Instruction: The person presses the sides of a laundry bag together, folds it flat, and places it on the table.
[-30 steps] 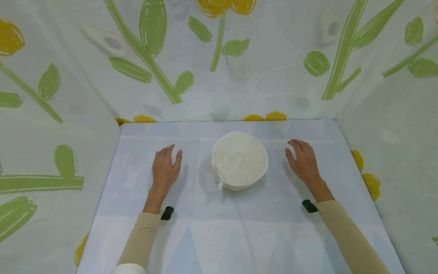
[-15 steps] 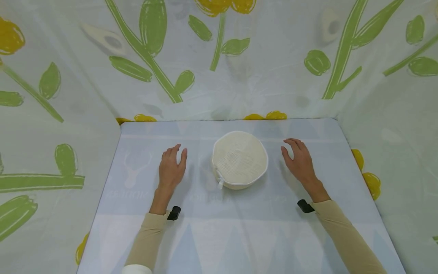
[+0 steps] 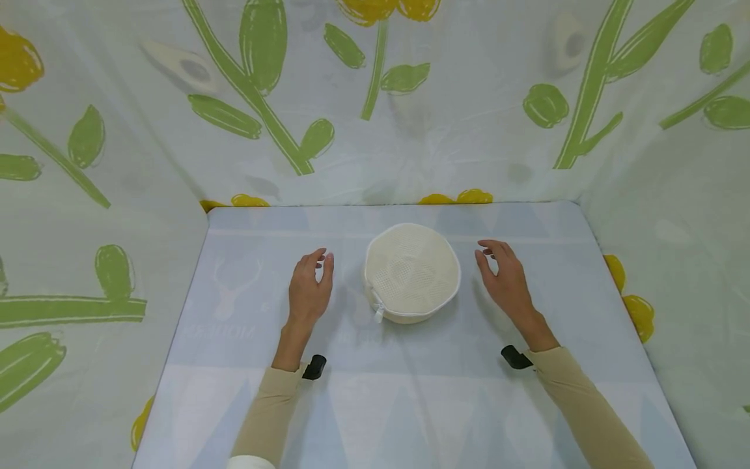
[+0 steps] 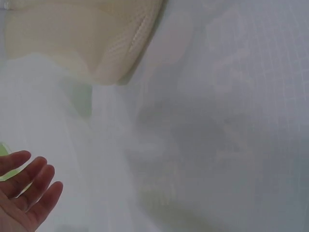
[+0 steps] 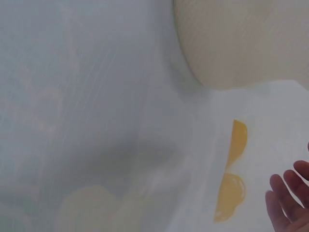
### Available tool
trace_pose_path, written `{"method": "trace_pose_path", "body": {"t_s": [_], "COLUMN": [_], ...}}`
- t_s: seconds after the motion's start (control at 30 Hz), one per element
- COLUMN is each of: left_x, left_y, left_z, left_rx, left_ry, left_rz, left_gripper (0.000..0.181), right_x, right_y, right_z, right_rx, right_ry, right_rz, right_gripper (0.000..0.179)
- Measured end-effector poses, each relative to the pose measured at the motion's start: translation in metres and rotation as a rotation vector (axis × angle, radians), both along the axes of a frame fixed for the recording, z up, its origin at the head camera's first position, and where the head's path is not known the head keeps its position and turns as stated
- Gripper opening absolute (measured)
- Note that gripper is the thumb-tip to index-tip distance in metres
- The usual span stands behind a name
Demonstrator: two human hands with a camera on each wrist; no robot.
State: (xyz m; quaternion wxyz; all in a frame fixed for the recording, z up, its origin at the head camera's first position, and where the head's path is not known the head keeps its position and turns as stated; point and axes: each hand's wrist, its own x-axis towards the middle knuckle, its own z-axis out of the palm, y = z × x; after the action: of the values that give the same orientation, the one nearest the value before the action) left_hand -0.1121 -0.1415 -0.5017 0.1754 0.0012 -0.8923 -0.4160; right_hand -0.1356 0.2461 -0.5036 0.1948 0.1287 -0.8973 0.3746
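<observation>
A round cream mesh laundry bag with white piping sits on the table, its zipper pull at the front left. My left hand hovers to the left of the bag, fingers relaxed and holding nothing. On the other side, my right hand is held over the table with loosely bent fingers, also without anything in it. Both hands are apart from the bag. In the left wrist view the bag's side shows above the fingers; the right wrist view shows its opposite side.
The table has a pale blue patterned cover. Around its back and sides stand white curtains printed with green leaves and yellow flowers. A dark wrist camera sits at the left cuff, another camera at the right.
Both hands have moved inward toward the bag, the left hand to the right and the right hand slightly to the left. The bag stays in place.
</observation>
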Motion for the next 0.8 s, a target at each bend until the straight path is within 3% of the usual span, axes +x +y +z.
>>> {"method": "trace_pose_path", "body": {"t_s": [0.23,0.8], "left_x": [0.001,0.006], "left_y": [0.014,0.050], "left_z": [0.003,0.007], "left_rx": [0.071,0.236], "left_ry": [0.070,0.070], "left_rz": [-0.027,-0.097], "left_gripper": [0.036,0.032], "right_x": [0.004,0.011], "right_y": [-0.011,-0.029], "right_z": [0.004,0.007], "right_rx": [-0.046,-0.088], "right_ry": [-0.066,-0.133], "right_rz": [0.005,0.037], "right_gripper": [0.031,0.030]}}
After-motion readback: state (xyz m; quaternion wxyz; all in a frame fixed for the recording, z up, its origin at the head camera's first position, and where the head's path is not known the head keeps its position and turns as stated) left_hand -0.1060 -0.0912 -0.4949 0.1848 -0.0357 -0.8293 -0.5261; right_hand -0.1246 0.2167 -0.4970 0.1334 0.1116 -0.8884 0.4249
